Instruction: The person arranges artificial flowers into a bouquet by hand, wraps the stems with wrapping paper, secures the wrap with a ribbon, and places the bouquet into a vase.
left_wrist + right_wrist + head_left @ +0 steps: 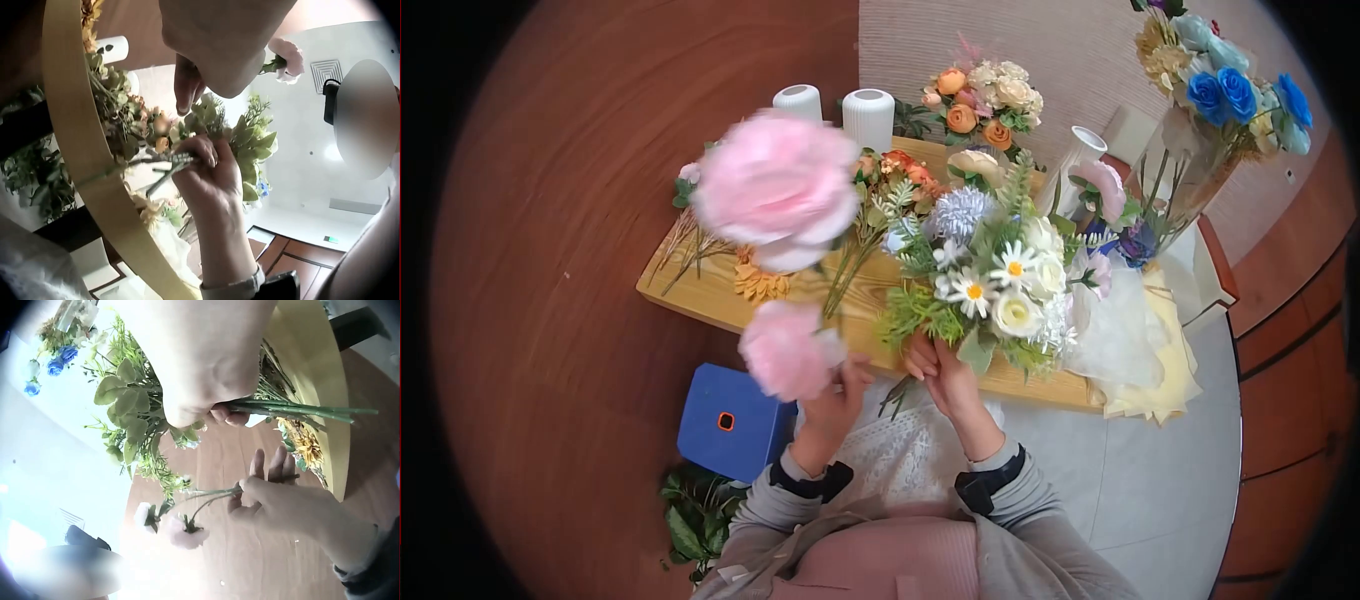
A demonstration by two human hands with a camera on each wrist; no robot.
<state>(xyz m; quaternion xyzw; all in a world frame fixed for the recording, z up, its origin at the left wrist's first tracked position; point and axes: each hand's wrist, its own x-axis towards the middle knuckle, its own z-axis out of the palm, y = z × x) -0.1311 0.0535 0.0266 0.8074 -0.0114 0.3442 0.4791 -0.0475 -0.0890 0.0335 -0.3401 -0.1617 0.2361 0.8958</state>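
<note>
My right hand (952, 390) grips the green stems (300, 410) of a mixed bouquet just beneath its leaves. The bouquet (1012, 270) carries white daisies, cream roses, a pale blue pompon bloom and ferny greenery. To its left, my left hand (832, 415) pinches thin branching stems (215, 495) between thumb and fingers. These bear a pink flower (785, 350) and a bigger-looking pink bloom (775, 190), close to the head camera and blurred. In the right wrist view the held pink flowers (187, 535) point away from the bouquet, with their stems apart from its stems.
Loose orange flowers (761, 280) and other stems lie on the wooden table (740, 308). White vases (868, 118) stand at the back, and a glass vase of blue roses (1236, 95) at the right. Wrapping paper (1165, 350) hangs over the right edge. A blue stool (735, 420) stands at front left.
</note>
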